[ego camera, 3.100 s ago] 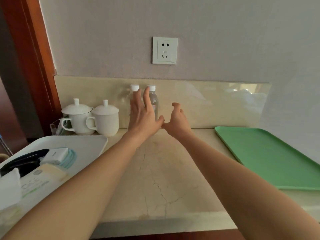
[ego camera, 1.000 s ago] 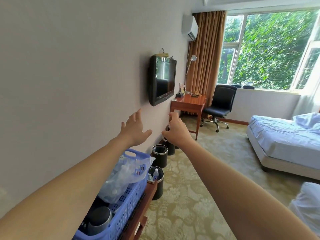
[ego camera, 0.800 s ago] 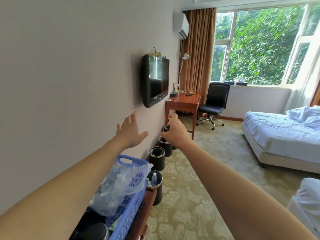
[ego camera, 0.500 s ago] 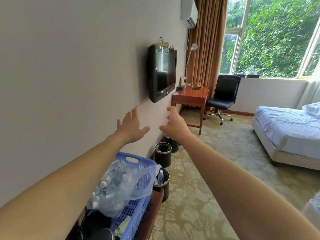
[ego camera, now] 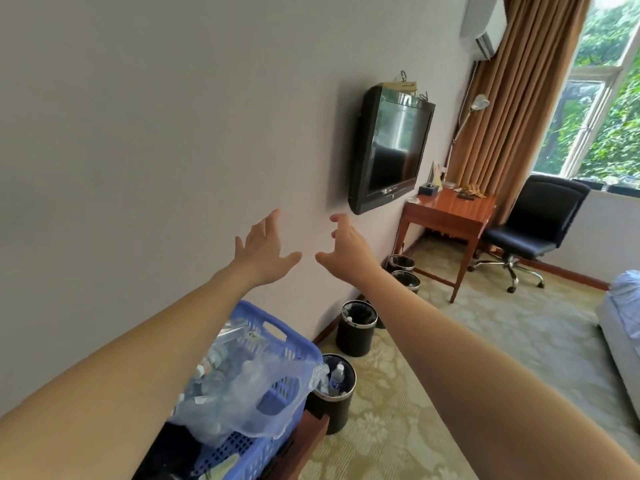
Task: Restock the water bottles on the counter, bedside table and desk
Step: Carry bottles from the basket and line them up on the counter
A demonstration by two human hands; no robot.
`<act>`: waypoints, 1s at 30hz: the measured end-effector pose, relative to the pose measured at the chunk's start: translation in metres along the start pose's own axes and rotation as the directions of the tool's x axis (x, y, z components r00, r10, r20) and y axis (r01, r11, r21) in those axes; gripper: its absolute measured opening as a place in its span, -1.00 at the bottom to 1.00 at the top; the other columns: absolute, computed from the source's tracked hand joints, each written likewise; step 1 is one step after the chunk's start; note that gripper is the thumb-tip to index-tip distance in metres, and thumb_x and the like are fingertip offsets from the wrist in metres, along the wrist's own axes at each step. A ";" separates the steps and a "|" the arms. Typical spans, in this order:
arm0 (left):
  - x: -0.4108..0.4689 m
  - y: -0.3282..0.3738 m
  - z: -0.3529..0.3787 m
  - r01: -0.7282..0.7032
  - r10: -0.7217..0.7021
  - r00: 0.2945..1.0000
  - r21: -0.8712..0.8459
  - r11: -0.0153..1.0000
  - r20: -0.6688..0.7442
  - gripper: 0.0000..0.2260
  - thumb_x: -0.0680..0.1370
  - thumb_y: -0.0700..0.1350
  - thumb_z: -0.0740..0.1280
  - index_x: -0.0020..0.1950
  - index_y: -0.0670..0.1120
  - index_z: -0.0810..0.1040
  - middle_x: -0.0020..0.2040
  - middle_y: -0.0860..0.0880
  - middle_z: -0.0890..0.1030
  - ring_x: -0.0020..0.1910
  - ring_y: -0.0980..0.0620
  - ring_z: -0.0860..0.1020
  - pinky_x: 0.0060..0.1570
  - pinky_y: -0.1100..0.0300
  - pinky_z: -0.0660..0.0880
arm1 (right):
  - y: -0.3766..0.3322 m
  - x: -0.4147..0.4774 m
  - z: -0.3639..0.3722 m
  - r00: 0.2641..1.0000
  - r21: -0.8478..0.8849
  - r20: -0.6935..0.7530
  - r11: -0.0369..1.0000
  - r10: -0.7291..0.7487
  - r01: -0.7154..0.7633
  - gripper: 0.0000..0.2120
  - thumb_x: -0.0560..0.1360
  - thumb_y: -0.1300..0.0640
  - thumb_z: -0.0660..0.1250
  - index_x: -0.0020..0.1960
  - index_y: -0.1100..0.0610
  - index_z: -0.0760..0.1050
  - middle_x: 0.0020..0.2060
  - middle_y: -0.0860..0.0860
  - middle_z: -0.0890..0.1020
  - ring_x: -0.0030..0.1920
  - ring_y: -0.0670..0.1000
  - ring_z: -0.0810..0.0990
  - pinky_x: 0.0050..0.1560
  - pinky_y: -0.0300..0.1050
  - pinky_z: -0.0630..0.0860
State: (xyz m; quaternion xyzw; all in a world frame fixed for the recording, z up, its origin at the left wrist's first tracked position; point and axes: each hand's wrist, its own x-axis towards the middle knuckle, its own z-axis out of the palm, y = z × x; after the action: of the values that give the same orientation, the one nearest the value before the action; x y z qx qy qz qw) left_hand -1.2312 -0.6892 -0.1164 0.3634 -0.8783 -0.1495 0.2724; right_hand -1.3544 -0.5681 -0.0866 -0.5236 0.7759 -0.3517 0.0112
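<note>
Both hands are empty and held out ahead at chest height: the left hand [ego camera: 265, 252] is spread with fingers fanned, the right hand [ego camera: 348, 245] loosely curled and gripping nothing. The step looks like fetching fresh stock, so the sound move would be to drop both hands to the blue basket [ego camera: 277, 344] at 7 o'clock, where bottles [ego camera: 221, 372] lie bunched inside a clear bag [ego camera: 263, 400]. Part the film first, take each bottle by its body rather than the cap, and lift straight up so the bag does not drag out with it. The desk [ego camera: 450, 213], at 2 o'clock and well apart, has some bare top toward its near edge for standing a bottle upright. Black bins [ego camera: 356, 327] line the wall between; the nearest bin [ego camera: 330, 393] holds a discarded bottle [ego camera: 336, 375]. A television [ego camera: 391, 148] hangs at 12 o'clock; carpet covers the floor, a chair [ego camera: 540, 220] sits beside the desk.
</note>
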 end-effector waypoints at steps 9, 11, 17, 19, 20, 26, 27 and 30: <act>0.022 0.028 0.037 0.260 -0.262 0.962 -0.035 0.965 -0.074 -0.18 0.55 0.15 0.31 0.58 0.00 -0.19 0.59 -0.10 0.02 0.56 -0.14 0.03 0.47 -0.24 -0.14 | 0.062 0.066 -0.014 0.974 0.003 0.160 0.987 -0.159 0.160 -0.29 0.46 0.13 0.41 0.47 0.11 0.11 0.34 0.16 0.41 0.26 0.17 0.46 0.13 -0.07 0.43; 0.023 0.030 0.037 0.304 -0.306 0.946 -0.031 0.952 -0.103 -0.17 0.55 0.15 0.31 0.58 0.00 -0.18 0.59 -0.10 0.04 0.55 -0.13 0.06 0.48 -0.24 -0.13 | 0.069 0.075 -0.013 0.961 0.022 0.195 0.980 -0.199 0.198 -0.28 0.45 0.13 0.42 0.47 0.11 0.10 0.35 0.17 0.40 0.29 0.18 0.44 0.18 -0.03 0.43; 0.020 0.035 0.036 0.384 -0.380 0.914 0.002 0.923 -0.144 -0.18 0.55 0.16 0.31 0.58 0.00 -0.19 0.58 -0.10 0.05 0.55 -0.13 0.06 0.49 -0.22 -0.14 | 0.075 0.097 0.002 0.923 0.080 0.268 0.961 -0.276 0.264 -0.26 0.45 0.09 0.43 0.48 0.10 0.08 0.37 0.18 0.39 0.30 0.20 0.44 0.27 0.07 0.45; 0.016 0.029 0.034 0.418 -0.411 0.901 0.018 0.908 -0.135 -0.18 0.56 0.16 0.30 0.58 0.01 -0.21 0.59 -0.09 0.02 0.56 -0.13 0.02 0.49 -0.22 -0.16 | 0.073 0.102 0.011 0.910 0.115 0.291 0.955 -0.295 0.273 -0.26 0.45 0.10 0.43 0.48 0.11 0.08 0.37 0.19 0.39 0.31 0.21 0.43 0.27 0.07 0.44; 0.015 0.024 0.033 0.436 -0.429 0.893 0.026 0.900 -0.132 -0.18 0.56 0.16 0.29 0.58 0.02 -0.21 0.59 -0.09 0.01 0.56 -0.13 0.01 0.49 -0.21 -0.17 | 0.071 0.104 0.016 0.903 0.134 0.303 0.951 -0.306 0.277 -0.26 0.45 0.11 0.42 0.48 0.12 0.08 0.37 0.19 0.39 0.31 0.21 0.43 0.26 0.08 0.45; 0.034 -0.008 0.031 0.480 -0.468 0.872 0.067 0.875 -0.146 -0.18 0.56 0.15 0.30 0.58 0.02 -0.20 0.59 -0.10 0.00 0.56 -0.15 0.01 0.49 -0.21 -0.17 | 0.067 0.126 0.048 0.883 0.214 0.326 0.936 -0.337 0.279 -0.28 0.45 0.14 0.40 0.48 0.12 0.09 0.36 0.18 0.38 0.30 0.18 0.43 0.21 0.08 0.48; 0.039 -0.013 0.033 0.473 -0.461 0.876 0.072 0.878 -0.140 -0.18 0.56 0.16 0.30 0.58 0.02 -0.20 0.59 -0.11 0.01 0.56 -0.15 0.02 0.49 -0.21 -0.16 | 0.067 0.132 0.052 0.887 0.225 0.328 0.939 -0.326 0.261 -0.28 0.45 0.15 0.40 0.48 0.12 0.09 0.36 0.18 0.38 0.29 0.18 0.44 0.21 0.08 0.48; 0.064 -0.032 0.043 0.468 -0.457 0.880 0.068 0.881 -0.128 -0.18 0.56 0.16 0.30 0.58 0.02 -0.20 0.59 -0.11 0.02 0.56 -0.15 0.03 0.49 -0.20 -0.15 | 0.067 0.155 0.067 0.884 0.229 0.345 0.942 -0.315 0.246 -0.28 0.45 0.14 0.40 0.48 0.12 0.08 0.37 0.18 0.37 0.28 0.18 0.45 0.22 0.09 0.48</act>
State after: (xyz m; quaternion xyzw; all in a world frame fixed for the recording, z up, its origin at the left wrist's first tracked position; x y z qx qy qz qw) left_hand -1.2760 -0.7546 -0.1420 0.5830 -0.7562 -0.1473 0.2580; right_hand -1.4526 -0.7178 -0.1199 -0.6852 0.6401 -0.3108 0.1556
